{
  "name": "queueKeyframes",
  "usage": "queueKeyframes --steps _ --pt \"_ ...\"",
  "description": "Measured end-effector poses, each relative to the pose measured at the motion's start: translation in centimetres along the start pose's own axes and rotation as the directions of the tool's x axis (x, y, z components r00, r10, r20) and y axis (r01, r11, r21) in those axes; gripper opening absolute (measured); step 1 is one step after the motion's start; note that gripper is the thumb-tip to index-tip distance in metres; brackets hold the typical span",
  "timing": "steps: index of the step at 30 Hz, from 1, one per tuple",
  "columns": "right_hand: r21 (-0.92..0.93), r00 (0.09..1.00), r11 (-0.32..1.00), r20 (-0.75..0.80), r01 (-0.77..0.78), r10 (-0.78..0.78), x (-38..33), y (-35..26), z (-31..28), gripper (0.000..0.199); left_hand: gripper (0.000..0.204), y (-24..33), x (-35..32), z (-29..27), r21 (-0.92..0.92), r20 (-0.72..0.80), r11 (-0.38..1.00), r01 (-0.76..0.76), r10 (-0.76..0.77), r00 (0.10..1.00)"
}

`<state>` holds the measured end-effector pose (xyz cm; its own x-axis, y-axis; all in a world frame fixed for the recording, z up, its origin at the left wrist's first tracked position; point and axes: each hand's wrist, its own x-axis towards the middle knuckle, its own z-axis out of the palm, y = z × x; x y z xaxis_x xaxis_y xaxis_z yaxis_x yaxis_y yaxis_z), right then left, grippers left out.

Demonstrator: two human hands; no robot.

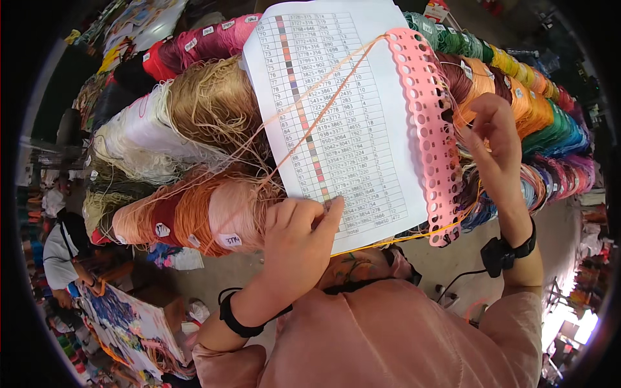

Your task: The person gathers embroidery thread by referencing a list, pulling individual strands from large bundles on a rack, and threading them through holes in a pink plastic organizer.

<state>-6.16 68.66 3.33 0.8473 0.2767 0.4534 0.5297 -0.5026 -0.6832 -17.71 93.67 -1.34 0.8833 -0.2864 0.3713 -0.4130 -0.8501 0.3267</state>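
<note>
Threads (310,123), thin peach-orange strands, run from the skeins (194,213) at lower left across the chart (336,116) to the pink organizer (427,129) at centre right. I judge them light, limp and snag-prone, best pinched near a hole. My left hand (294,236) has fingers closed on the chart's lower edge. My right hand (495,139) is curled beside the card; I cannot tell its grip. The card looks stiff, punched plastic; the paper is flimsy.
</note>
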Motion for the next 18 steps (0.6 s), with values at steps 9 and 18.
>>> queueKeyframes --steps 9,18 --pt "-0.202 0.974 0.969 0.201 0.146 -0.105 -0.2 -3.5 2.1 0.021 0.020 -1.8 -0.5 -3.1 -0.217 -0.008 0.976 -0.020 0.019 1.000" --pt "-0.085 0.990 0.996 0.138 0.008 0.004 -0.9 -4.0 2.4 0.014 0.009 -13.8 -0.5 -11.1 -0.304 0.022 0.848 0.435 -0.451 0.893"
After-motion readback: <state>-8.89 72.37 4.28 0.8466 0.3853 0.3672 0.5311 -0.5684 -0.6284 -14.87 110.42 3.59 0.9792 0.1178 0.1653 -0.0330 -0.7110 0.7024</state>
